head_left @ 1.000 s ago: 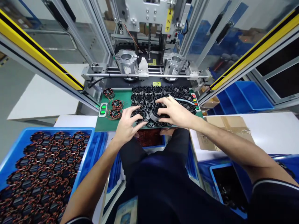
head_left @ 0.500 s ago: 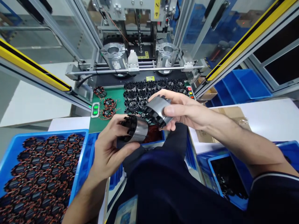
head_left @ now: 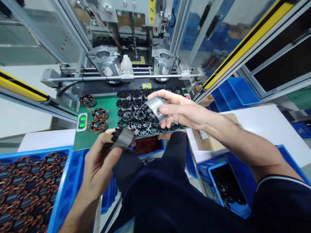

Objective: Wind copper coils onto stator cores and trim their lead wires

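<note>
My left hand (head_left: 102, 158) grips a grey metal stator ring (head_left: 122, 137) with black teeth, held low over the front edge of the green mat (head_left: 84, 137). My right hand (head_left: 181, 111) holds a second grey stator ring (head_left: 155, 108) above the cluster of black-toothed rings (head_left: 132, 108) standing on the mat. Three copper-wound stators (head_left: 98, 118) lie on the mat's left side.
Behind the mat stands a machine with two round metal fixtures (head_left: 103, 60) and a horizontal rail. A blue tray of wound stators (head_left: 26, 186) is at lower left. A blue bin (head_left: 223, 186) sits at lower right, a cardboard sheet (head_left: 206, 139) on the white table beside it.
Both hands lifted a ring each from the cluster on the mat. Since half a second ago the left ring has dropped lower and the right ring moved back over the cluster.
</note>
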`<state>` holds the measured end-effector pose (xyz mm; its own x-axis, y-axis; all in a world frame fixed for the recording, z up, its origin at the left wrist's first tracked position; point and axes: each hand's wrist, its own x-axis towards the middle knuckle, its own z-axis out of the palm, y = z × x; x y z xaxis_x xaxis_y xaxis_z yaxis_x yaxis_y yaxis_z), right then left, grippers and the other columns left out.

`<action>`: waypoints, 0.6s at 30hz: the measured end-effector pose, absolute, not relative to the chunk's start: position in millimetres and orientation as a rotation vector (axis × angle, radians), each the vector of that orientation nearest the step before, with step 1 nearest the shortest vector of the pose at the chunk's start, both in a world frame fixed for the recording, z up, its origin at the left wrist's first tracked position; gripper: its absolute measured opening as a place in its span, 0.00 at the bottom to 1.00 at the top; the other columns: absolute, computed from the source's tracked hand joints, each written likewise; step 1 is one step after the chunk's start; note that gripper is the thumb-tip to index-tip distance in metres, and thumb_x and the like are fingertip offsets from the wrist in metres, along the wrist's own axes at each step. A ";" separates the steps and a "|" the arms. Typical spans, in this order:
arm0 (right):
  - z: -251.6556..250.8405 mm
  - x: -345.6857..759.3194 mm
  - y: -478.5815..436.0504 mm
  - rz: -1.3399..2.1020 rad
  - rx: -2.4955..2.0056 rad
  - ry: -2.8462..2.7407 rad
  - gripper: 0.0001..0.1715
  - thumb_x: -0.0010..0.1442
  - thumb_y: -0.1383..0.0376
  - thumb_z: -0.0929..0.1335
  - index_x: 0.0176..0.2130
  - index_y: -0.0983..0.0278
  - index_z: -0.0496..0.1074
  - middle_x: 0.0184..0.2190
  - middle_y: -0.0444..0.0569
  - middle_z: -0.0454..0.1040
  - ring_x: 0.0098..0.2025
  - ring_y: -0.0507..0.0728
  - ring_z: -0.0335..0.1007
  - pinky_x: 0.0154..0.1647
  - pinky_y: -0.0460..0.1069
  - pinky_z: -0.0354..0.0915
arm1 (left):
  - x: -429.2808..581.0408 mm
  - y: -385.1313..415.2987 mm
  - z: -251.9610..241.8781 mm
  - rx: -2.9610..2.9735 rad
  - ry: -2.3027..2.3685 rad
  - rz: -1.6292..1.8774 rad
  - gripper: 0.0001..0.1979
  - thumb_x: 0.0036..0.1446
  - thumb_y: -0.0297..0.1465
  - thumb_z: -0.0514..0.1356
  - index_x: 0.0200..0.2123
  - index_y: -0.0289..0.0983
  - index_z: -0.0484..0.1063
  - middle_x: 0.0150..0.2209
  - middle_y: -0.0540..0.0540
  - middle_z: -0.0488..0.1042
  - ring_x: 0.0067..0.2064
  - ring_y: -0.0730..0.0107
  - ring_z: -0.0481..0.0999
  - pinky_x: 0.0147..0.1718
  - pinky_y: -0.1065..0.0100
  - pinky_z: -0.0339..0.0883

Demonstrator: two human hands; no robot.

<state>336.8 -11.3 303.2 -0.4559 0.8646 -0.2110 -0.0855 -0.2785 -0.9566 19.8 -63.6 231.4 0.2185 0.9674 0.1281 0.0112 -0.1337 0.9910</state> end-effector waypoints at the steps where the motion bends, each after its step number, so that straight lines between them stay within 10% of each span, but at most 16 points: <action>1: 303.3 342.7 2.2 1.743 -1.069 -1.348 0.41 0.64 0.49 0.84 0.68 0.55 0.72 0.48 0.45 0.82 0.38 0.53 0.83 0.40 0.47 0.82 | 18.8 -61.5 228.6 1.315 1.048 1.124 0.13 0.70 0.48 0.71 0.44 0.47 0.78 0.52 0.45 0.85 0.50 0.51 0.88 0.46 0.54 0.86; 8: 319.5 401.7 145.5 0.613 -1.656 -1.958 0.42 0.70 0.51 0.78 0.73 0.58 0.66 0.65 0.59 0.78 0.59 0.66 0.80 0.60 0.61 0.81 | 3.9 -45.1 187.1 0.819 1.281 1.156 0.47 0.34 0.42 0.87 0.61 0.56 0.84 0.48 0.50 0.90 0.49 0.45 0.93 0.48 0.54 0.93; 13: 318.3 440.5 243.5 -0.031 -1.812 -2.123 0.34 0.70 0.58 0.77 0.69 0.63 0.72 0.66 0.60 0.79 0.67 0.70 0.77 0.74 0.65 0.73 | 8.8 -59.2 146.4 0.382 1.315 1.103 0.27 0.40 0.54 0.81 0.46 0.56 0.91 0.54 0.46 0.92 0.75 0.26 0.79 0.74 0.37 0.76; 18: 305.1 457.3 287.9 0.030 -1.894 -2.234 0.42 0.58 0.58 0.85 0.65 0.70 0.77 0.58 0.60 0.84 0.59 0.69 0.82 0.68 0.63 0.74 | -1.3 -72.3 129.8 0.189 1.427 1.092 0.27 0.42 0.61 0.77 0.45 0.59 0.90 0.53 0.48 0.93 0.75 0.27 0.79 0.78 0.39 0.70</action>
<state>457.3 287.9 305.1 -0.1508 0.9775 0.1477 0.9731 0.1731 -0.1521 -1.3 -72.3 129.8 -0.2201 0.6895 -0.6900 -0.4862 0.5357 0.6904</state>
